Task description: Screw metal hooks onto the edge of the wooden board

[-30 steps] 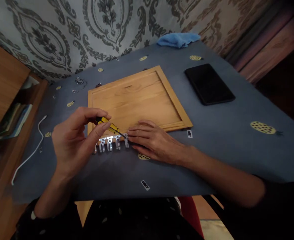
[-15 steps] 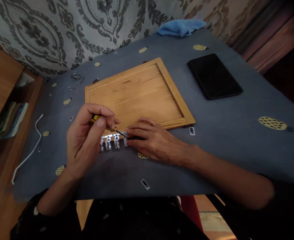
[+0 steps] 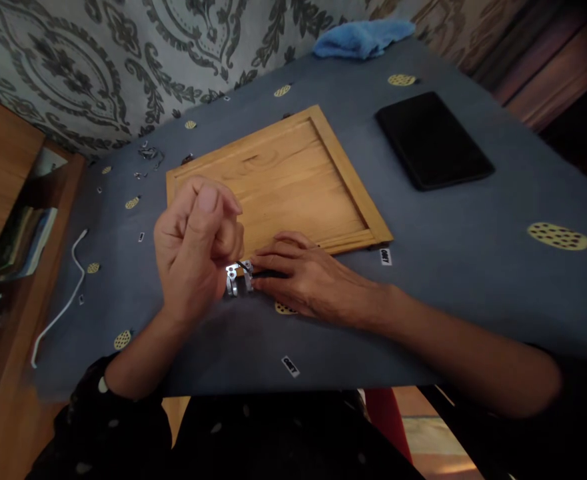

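My left hand is clenched around a thin tool, its tip meeting the metal hook strip at the near edge of the wooden board on the table. My right hand lies flat, grasping nothing, fingers pressing the strip's end so it cannot slide.

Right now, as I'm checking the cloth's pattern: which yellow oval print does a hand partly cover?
The print under the right hand; the other prints lie uncovered.
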A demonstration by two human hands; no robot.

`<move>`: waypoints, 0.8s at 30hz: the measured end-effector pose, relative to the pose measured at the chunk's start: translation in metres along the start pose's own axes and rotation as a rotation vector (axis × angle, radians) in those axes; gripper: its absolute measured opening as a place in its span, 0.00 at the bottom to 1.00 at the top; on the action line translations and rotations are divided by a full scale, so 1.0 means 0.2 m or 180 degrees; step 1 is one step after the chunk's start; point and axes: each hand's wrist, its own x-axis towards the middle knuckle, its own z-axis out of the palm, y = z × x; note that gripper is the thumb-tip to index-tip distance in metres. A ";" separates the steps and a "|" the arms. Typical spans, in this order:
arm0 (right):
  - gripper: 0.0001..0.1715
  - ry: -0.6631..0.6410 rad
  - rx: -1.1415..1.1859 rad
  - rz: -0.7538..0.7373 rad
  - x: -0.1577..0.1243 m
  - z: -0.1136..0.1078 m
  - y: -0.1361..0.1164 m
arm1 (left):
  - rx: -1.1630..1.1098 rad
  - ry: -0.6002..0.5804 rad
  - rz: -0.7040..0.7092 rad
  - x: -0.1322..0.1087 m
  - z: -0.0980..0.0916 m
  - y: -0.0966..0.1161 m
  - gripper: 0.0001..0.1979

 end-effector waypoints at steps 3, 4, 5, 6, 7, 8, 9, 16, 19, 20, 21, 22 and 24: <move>0.14 0.0006 0.0033 0.0010 0.00 0.00 0.00 | -0.0098 -0.0288 0.0133 0.01 0.00 -0.01 0.12; 0.14 0.0007 0.0035 0.0018 0.00 0.00 0.00 | -0.0128 -0.0353 0.0164 0.01 0.00 -0.01 0.13; 0.14 0.0006 0.0037 0.0022 0.00 0.00 0.00 | -0.0151 -0.0390 0.0164 0.02 -0.01 -0.02 0.14; 0.14 -0.0004 0.0046 0.0025 0.00 0.00 0.00 | -0.0162 -0.0410 0.0140 0.02 -0.01 -0.02 0.14; 0.14 -0.0018 0.0055 0.0027 0.00 0.00 0.00 | -0.0159 -0.0427 0.0100 0.03 -0.01 -0.02 0.14; 0.14 -0.0036 0.0065 0.0028 0.00 0.00 0.00 | -0.0166 -0.0464 0.0064 0.03 -0.02 -0.02 0.14; 0.14 -0.0053 0.0072 0.0027 -0.01 0.00 0.00 | -0.0177 -0.0506 0.0016 0.04 -0.02 -0.02 0.14; 0.13 -0.0081 0.0096 0.0058 0.00 -0.01 0.00 | -0.0497 -0.0620 -0.0089 0.04 -0.03 -0.01 0.12; 0.13 -0.0072 0.0111 0.0046 0.00 -0.01 0.00 | -0.0529 -0.0088 0.0288 0.04 -0.04 0.05 0.10; 0.13 -0.0074 0.0113 0.0038 0.00 -0.01 0.00 | -0.0501 0.0102 0.0454 0.04 -0.04 0.08 0.11; 0.13 -0.0083 0.0113 0.0035 0.00 -0.01 0.00 | -0.0445 0.0247 0.0599 0.04 -0.05 0.10 0.13; 0.13 -0.0089 0.0114 0.0028 0.00 -0.01 0.00 | -0.0362 0.0400 0.0643 0.04 -0.05 0.13 0.15; 0.13 -0.0066 0.0110 0.0015 0.00 0.00 0.00 | -0.0268 0.0516 0.0592 0.03 -0.05 0.15 0.16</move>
